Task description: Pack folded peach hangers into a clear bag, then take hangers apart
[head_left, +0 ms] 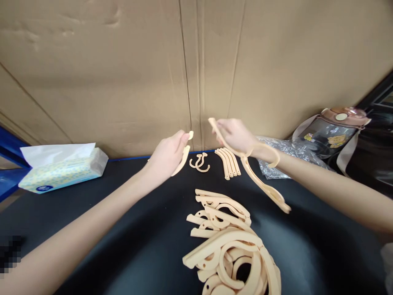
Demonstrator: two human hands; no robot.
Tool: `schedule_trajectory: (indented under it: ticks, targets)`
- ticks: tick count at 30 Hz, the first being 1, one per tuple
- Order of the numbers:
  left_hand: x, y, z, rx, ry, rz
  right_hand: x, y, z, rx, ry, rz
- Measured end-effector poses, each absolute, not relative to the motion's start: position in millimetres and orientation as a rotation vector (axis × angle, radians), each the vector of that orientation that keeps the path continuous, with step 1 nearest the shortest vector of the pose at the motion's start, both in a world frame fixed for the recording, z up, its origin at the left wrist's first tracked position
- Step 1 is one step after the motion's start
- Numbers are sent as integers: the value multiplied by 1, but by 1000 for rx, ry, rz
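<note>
My left hand [170, 152] is closed, pinching a cream plastic hanger piece [190, 135] whose tip shows past the thumb. Just below those fingers shows a curved cream strip [185, 156]; I cannot tell if it is part of the same piece. My right hand [236, 134] grips a cream folding hanger [260, 182], its arms spread and its hook beside my wrist. Between and below the hands lie loose hooks [202, 163] and a row of several hanger arms [228, 164]. A heap of folded hangers [227, 246] is nearest me.
A tissue pack [61, 168] lies at the left on the black table [138, 229]. Crumpled clear plastic wrap [276, 155] and a strapped drink bottle [331, 131] are at the right. A cardboard wall [123, 82] rises behind the table.
</note>
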State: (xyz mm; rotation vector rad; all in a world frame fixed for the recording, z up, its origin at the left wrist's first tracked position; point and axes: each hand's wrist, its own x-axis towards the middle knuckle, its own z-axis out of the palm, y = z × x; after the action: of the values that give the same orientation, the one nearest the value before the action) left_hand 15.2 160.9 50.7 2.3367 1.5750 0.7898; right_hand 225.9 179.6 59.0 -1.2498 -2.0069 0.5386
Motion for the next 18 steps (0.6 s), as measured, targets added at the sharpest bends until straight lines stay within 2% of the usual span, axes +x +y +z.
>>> schedule_trajectory:
  ticks: [4,8,10,14,18]
  targets:
    - [-22,184,31,2248,1705,578,246,189,58,-1226,-1705,798]
    - [-33,184,23,2195,1915,593,253,186,59,-1111,-1404,950]
    - [-23,172,25,2066,1731,658,252,181,59,-983,-1214,1020]
    - [7,144,34,1402,947,615,250,168,51,-856,-1190,1018]
    - [26,130,35,1082,779,816,252,156,38,-942,-1493,931]
